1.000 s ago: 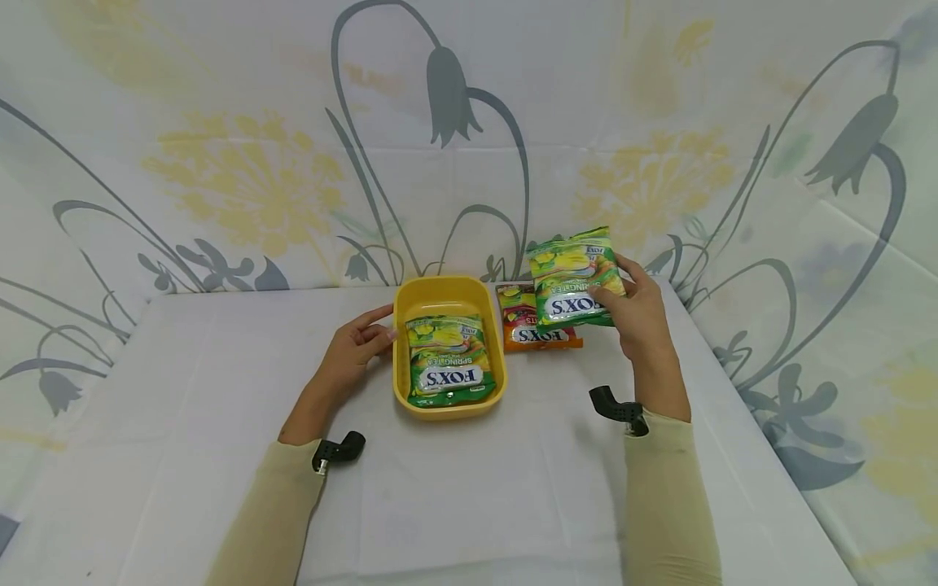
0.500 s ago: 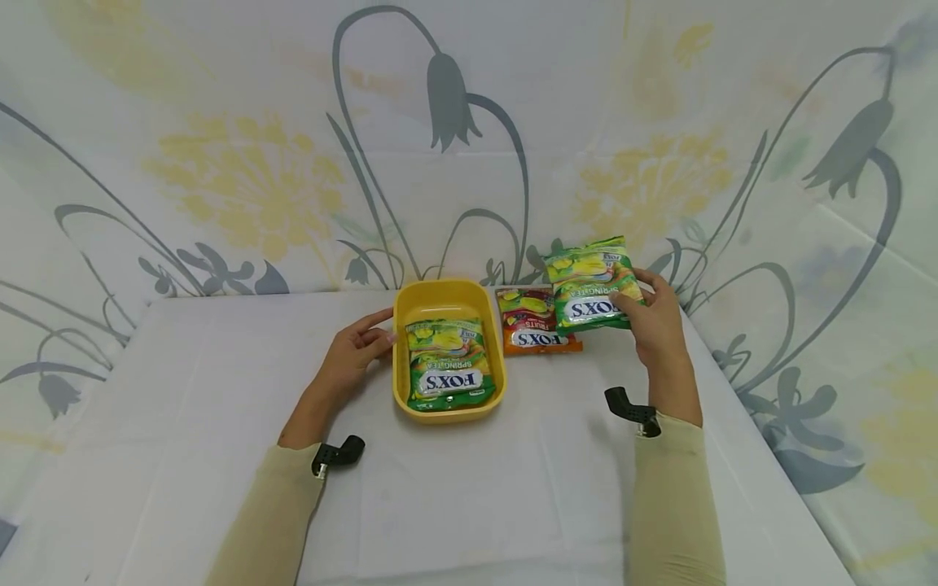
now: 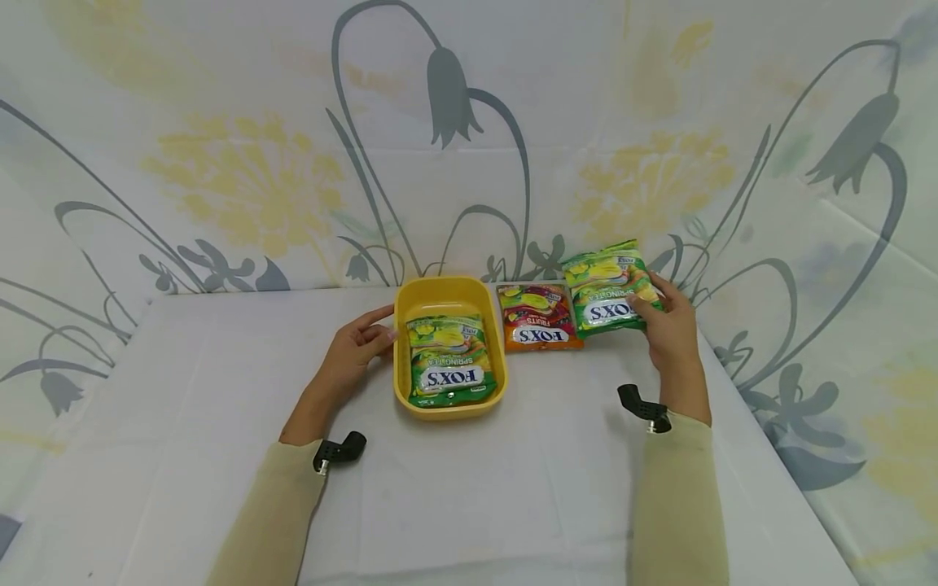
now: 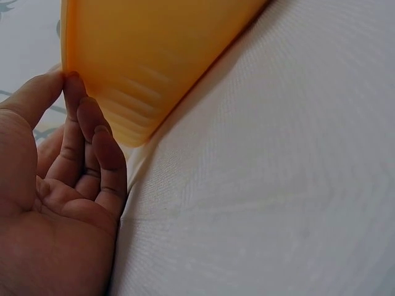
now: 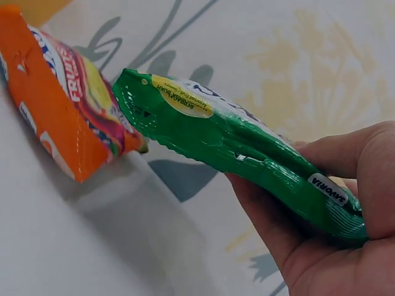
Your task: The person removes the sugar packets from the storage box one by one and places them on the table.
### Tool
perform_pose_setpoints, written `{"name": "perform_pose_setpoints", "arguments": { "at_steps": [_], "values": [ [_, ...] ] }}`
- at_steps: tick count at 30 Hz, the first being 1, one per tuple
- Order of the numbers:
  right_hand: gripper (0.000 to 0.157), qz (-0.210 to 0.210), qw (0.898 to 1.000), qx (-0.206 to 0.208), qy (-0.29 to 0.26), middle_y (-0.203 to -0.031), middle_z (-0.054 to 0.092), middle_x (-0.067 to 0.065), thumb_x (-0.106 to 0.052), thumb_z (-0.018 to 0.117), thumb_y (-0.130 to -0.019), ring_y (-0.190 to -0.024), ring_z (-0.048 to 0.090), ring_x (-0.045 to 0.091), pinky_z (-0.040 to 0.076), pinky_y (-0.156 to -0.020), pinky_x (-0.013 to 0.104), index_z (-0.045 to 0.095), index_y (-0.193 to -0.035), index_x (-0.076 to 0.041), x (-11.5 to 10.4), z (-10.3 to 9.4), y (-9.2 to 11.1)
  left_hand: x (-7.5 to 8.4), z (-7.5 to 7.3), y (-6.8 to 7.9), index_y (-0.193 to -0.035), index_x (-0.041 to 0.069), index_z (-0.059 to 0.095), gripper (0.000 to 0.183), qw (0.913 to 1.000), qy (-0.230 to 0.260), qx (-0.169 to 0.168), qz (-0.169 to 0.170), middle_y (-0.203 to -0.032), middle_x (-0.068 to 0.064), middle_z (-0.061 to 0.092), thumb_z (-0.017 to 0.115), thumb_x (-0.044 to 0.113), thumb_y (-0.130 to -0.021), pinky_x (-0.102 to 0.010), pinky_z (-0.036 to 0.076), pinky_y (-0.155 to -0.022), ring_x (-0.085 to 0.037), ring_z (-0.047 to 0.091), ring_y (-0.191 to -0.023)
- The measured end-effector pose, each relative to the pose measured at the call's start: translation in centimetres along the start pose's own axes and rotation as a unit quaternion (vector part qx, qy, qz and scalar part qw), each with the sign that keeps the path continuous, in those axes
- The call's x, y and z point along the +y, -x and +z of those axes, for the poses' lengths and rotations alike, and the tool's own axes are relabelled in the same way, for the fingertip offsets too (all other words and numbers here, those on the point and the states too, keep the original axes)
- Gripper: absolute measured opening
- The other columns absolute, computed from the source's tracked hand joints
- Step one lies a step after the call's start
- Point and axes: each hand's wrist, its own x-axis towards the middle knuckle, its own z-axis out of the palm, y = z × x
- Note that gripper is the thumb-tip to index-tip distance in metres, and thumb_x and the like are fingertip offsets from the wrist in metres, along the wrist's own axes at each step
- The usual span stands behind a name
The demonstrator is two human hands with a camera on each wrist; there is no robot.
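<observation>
Right hand: I see the right hand (image 3: 670,321) holding its load by one side, pinched between thumb and fingers
Held packet: a glossy, soft plastic packet in green and yellow (image 3: 602,273), with pale fruit artwork, white FOX'S lettering in a dark blue field and SPRING TEA above it, all upside down from my head view; the right wrist view shows me its deep green crimped edge, a yellow label patch at one corner, a small SAVORIA tag and creases along the side
Its place: tilted, at the far right of the group by the back of the table; I cannot tell whether it touches its orange neighbour
Orange neighbour: a flat orange and dark red plastic packet marked FOX'S FRUITS (image 3: 538,321), between the held packet and the tray
Tray: a yellow plastic tray with rounded corners (image 3: 450,413), with a matching green and yellow packet (image 3: 449,350) lying face up inside, nearer my end
Left hand: the left hand (image 3: 359,346) pinches the tray's left rim, thumb against fingertips
Cloths: white on the table (image 3: 469,488), and a floral backdrop (image 3: 256,187) behind
</observation>
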Motion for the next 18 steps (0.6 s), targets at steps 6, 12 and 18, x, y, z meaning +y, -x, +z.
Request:
{"name": "perform_pose_setpoints", "arguments": {
  "at_steps": [6,12,18],
  "values": [
    [0.062,0.023,0.998,0.026,-0.045,-0.122,0.054,0.005,-0.013,0.072,-0.092,-0.096,0.065,0.012,0.056,-0.073,0.019,0.043,-0.147,-0.017,1.0,-0.9,-0.5,0.0,0.0,-0.1,-0.148,0.016,0.05,0.053,1.0,0.0,0.0,0.003,-0.105,-0.011,0.071,0.066,0.022,-0.098,-0.033,0.054,-0.087,-0.035,0.062,-0.095],
    [0.062,0.046,0.996,0.041,-0.064,-0.119,0.053,0.004,-0.012,0.072,-0.092,-0.098,0.063,0.013,0.055,-0.074,0.019,0.043,-0.147,-0.016,2.1,-1.8,-0.9,-0.3,0.0,-0.2,-0.148,0.014,0.049,0.053,0.9999,0.008,-0.001,0.007,-0.101,-0.005,0.072,0.066,0.02,-0.098,-0.032,0.055,-0.086,-0.032,0.063,-0.093],
    [0.061,0.069,0.995,0.051,-0.04,-0.117,0.053,0.002,-0.013,0.072,-0.092,-0.099,0.061,0.012,0.055,-0.074,0.018,0.046,-0.147,-0.019,3.3,-2.4,-1.3,-0.4,0.0,-0.3,-0.147,0.012,0.05,0.053,0.9997,0.022,-0.001,0.01,-0.1,-0.005,0.072,0.066,0.017,-0.098,-0.032,0.055,-0.083,-0.029,0.063,-0.09]
  ]
}}
